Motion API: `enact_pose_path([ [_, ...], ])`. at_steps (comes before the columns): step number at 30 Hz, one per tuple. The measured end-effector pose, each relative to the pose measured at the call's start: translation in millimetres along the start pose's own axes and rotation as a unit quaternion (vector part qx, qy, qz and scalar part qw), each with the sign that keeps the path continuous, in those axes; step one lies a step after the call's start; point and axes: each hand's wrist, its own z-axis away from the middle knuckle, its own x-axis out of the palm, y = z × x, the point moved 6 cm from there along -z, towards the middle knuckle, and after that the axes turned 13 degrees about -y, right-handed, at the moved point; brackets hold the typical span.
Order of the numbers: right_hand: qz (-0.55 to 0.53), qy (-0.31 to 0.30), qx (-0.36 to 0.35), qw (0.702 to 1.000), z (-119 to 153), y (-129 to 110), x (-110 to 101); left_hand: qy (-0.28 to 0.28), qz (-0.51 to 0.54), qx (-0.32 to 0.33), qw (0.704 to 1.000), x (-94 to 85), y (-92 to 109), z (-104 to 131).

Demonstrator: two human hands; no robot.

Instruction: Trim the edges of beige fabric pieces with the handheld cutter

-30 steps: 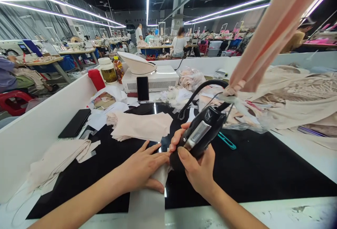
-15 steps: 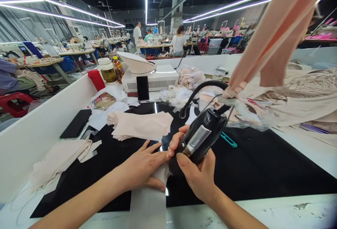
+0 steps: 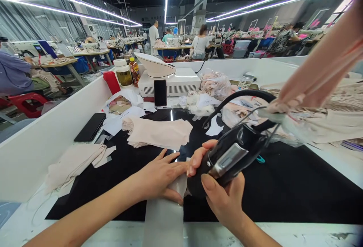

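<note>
Fingers spread, my left hand [image 3: 164,177] lies flat on a pale, smooth strip [image 3: 164,220] that runs toward me over the front edge of the black mat [image 3: 272,186]. My right hand [image 3: 224,194] grips a black handheld electric tool [image 3: 229,158] with a silver plate on its side; its exact kind is unclear. The tool leans up to the right, its lower end beside my left fingertips. A thick black cable [image 3: 244,93] leaves its top, where pinkish fabric [image 3: 320,65] is tied on and stretches up right. Beyond my left hand lies a stack of pale pink fabric pieces [image 3: 160,131].
Another fabric stack [image 3: 73,162] and a black flat case [image 3: 90,127] lie left. A phone [image 3: 160,92] leans against a white machine [image 3: 184,80]. A teal clip [image 3: 260,159] is partly behind the tool. Heaped fabric [image 3: 326,122] is at right; white walls [image 3: 56,126] border the table.
My view has turned left, so the scene sits further right. The tool has tilted further rightward in my right hand and now covers most of the teal clip. My left hand stays flat on the strip.
</note>
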Motion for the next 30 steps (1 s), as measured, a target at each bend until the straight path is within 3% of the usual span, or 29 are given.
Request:
enact_pose_path([
  [7,0.031,0.026,0.007,0.999,1.7,1.1,-2.8,0.024,-0.005,0.01,1.0,1.3,0.1,-1.4],
  [11,0.012,0.015,0.001,1.0,0.8,0.2,-5.0,0.013,0.007,0.006,1.0,4.2,-0.7,2.6],
  [19,-0.034,0.007,-0.007,0.999,-1.0,-2.2,-5.6,0.051,0.015,0.006,0.999,21.1,-13.4,18.8],
  [23,-0.038,-0.012,-0.003,0.999,3.0,1.9,-2.4,0.063,0.031,0.02,0.997,19.1,-8.9,19.1],
  [30,-0.035,-0.017,-0.001,0.999,4.7,2.9,-2.4,0.029,0.048,0.01,0.998,15.6,-3.6,14.6],
])
